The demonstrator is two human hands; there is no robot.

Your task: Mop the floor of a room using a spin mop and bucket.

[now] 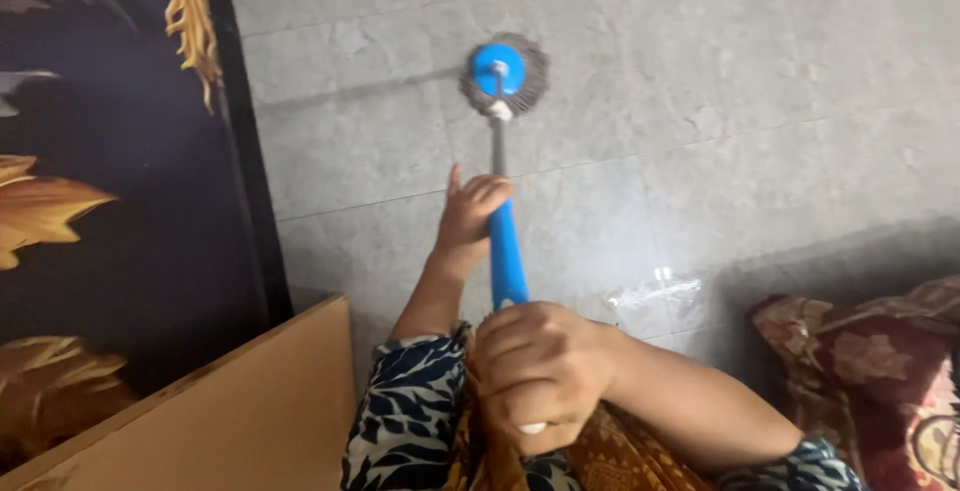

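On the grey tiled floor, near the dark panel's edge, the mop points straight away, its long axis running upward in view. The left hand clasps the blue shaft; the right hand is clenched, apparently around the handle's end.

mop head on floor, cushion right
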